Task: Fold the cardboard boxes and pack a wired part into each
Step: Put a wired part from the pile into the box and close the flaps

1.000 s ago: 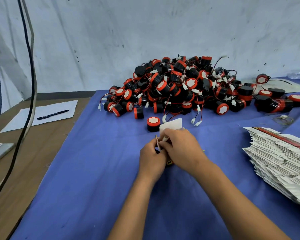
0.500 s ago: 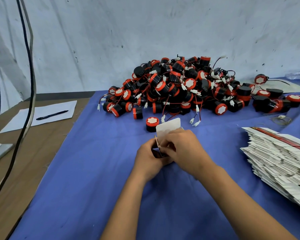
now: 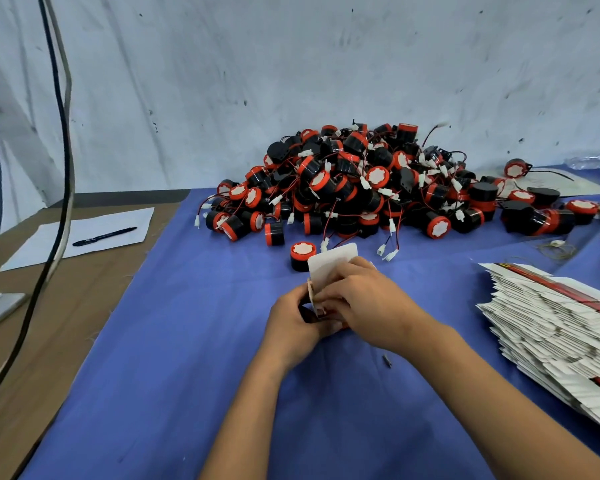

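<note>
A small white cardboard box (image 3: 329, 263) sits between my hands over the blue cloth, its top flap standing up. My left hand (image 3: 293, 322) grips the box's left side from below. My right hand (image 3: 364, 299) curls over its right side and front, covering most of it. A dark part shows inside the box opening between my hands. A big pile of black and red wired parts (image 3: 361, 181) lies behind, with one loose part (image 3: 302, 255) just left of the flap. A stack of flat unfolded boxes (image 3: 548, 317) lies at the right.
The blue cloth (image 3: 187, 341) covers the brown table (image 3: 32, 358). A sheet of paper (image 3: 84, 237) with a black pen (image 3: 104, 236) lies at the far left. Cables (image 3: 61, 133) hang at the left. A small dark bit (image 3: 387, 361) lies near my right wrist.
My hands and the box have shifted slightly nearer and lower; my right hand's fingers have moved over the box front. The pile and stack are unmoved.
</note>
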The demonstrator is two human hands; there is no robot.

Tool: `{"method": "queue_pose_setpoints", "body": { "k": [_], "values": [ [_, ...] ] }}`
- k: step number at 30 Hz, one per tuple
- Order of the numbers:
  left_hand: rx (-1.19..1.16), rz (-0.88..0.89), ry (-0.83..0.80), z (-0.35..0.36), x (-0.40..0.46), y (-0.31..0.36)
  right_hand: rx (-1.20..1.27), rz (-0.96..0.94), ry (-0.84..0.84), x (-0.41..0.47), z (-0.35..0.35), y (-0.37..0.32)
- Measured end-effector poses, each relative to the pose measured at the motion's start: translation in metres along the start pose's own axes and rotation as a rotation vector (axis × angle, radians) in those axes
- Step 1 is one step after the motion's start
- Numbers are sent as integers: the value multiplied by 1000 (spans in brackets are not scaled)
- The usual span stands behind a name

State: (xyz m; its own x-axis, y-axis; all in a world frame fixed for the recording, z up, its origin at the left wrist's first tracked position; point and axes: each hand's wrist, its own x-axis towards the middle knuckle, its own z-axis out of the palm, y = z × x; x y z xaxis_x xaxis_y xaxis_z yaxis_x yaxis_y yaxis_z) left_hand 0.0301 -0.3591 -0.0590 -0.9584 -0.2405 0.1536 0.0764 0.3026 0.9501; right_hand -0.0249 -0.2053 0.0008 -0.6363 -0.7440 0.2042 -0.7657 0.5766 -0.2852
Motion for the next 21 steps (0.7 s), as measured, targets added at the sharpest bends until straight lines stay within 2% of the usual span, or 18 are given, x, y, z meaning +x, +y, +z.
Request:
{"method": "queue_pose_setpoints", "body": {
  "k": [5, 9, 11, 16, 21],
  "values": [
    [50, 25, -18, 3, 0, 1, -56, 81, -23, -2, 0, -1],
    [-97, 21, -24, 4, -2, 9, -25, 77, -62, 3, -5, -4],
    [-137, -12, 45, 10, -5, 15, -2, 76, -74, 1, -7, -1],
    [40, -61, 277, 34, -7, 15, -13, 69, -62, -7, -6, 8],
    [97, -55, 303, 40, -7, 13, -14, 91, -31, -8, -6, 7]
  ]
}}
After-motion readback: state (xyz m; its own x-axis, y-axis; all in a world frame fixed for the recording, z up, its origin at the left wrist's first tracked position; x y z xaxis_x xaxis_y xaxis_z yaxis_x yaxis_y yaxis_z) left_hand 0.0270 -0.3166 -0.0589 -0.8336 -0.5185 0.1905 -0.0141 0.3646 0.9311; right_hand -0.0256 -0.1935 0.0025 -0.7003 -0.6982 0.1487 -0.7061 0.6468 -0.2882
